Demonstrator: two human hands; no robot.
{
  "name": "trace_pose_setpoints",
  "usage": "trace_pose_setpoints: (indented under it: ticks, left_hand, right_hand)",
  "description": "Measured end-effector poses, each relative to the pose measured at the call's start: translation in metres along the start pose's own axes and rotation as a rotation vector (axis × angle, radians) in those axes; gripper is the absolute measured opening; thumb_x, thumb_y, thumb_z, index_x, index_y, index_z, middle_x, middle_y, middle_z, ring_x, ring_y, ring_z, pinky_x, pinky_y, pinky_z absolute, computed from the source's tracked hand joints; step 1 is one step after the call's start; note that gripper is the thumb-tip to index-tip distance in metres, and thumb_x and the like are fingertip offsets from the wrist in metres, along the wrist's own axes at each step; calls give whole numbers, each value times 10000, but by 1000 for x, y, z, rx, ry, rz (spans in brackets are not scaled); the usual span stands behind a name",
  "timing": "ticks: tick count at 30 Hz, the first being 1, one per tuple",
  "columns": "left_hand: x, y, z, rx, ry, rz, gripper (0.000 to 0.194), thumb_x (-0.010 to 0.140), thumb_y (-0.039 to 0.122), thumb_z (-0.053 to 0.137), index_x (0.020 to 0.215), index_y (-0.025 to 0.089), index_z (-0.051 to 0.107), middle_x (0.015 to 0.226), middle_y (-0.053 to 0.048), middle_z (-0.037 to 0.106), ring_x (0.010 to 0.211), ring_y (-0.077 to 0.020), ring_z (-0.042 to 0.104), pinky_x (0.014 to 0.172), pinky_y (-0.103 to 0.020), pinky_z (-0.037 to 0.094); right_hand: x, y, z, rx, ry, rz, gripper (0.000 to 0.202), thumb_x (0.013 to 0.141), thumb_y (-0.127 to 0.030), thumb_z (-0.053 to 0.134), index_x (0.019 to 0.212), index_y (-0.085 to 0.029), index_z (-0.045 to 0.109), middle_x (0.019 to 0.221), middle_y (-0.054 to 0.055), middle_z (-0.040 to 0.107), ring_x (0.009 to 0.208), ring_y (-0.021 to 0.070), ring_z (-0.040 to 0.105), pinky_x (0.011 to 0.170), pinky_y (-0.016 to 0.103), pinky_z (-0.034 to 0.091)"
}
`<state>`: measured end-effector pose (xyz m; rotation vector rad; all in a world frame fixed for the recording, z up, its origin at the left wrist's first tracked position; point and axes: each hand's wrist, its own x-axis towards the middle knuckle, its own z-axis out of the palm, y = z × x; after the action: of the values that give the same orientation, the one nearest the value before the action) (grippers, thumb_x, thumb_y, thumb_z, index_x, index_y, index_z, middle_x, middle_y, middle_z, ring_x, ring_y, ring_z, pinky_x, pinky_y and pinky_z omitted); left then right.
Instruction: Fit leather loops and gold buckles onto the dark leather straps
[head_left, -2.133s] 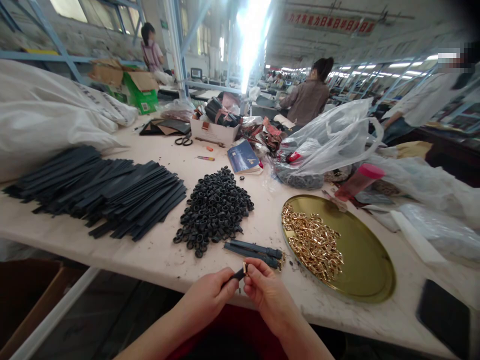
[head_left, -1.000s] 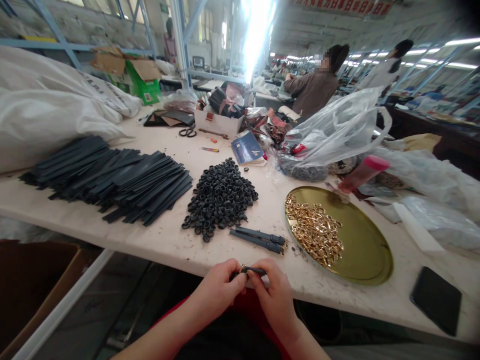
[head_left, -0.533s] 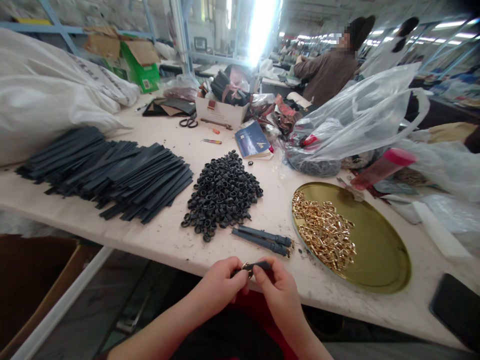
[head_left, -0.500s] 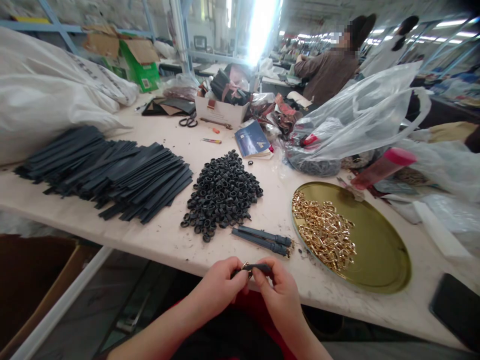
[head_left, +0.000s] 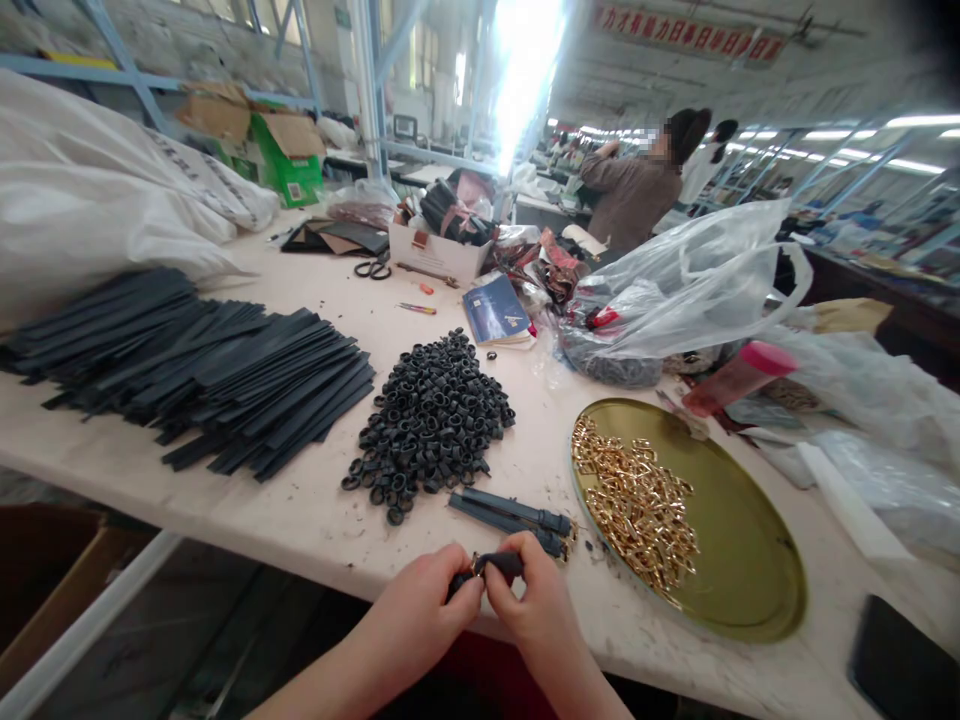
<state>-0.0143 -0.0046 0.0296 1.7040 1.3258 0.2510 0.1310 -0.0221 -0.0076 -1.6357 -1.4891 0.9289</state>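
Observation:
At the table's front edge, my left hand (head_left: 427, 610) and my right hand (head_left: 531, 595) pinch one dark strap (head_left: 501, 564) between them. A small gold buckle (head_left: 476, 566) shows on the strap between my fingertips. Just beyond my hands lie finished-looking dark straps (head_left: 514, 515) with gold buckles at their right ends. Behind them is a heap of small black loops (head_left: 439, 405). Flat dark strips (head_left: 225, 370) are piled to the left. On the right, a round gold tray (head_left: 750, 560) holds many gold buckles (head_left: 637, 505) on its left side.
A blue booklet (head_left: 496, 308), scissors (head_left: 373, 268) and a white box (head_left: 439, 256) lie farther back. Plastic bags (head_left: 697, 285) and a pink-capped bottle (head_left: 739, 378) stand right; a black phone (head_left: 904, 660) is near the right edge. A person (head_left: 637, 190) is in the background.
The view has tilted up and shifted slightly, so the table items appear lower. Both hands still hold the strap, whose right part now looks more bent between the fingers.

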Motion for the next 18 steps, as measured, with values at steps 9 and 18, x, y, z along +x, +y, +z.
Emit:
trace_pose_setpoints:
  ticks: [9,18]
  left_hand:
    - [15,-10,-13,-192,-56,-39,181,758,360,471,745,179,478,583,38,544,503,-113,474,488,-201,308]
    - [36,-14,-16,-274,21,36,219,814,338,383,841,189,541,568,35,525,547,-120,467,533,-204,329]
  right_hand:
    - [15,-9,-14,146,-279,25,113,754,-283,539,709,-186,503,621,-36,482,591,117,434,533,222,331]
    - [152,8,-36,-491,-18,-223,183,811,-150,430,904,-181,585,916,64,566,829,177,534,749,283,381]
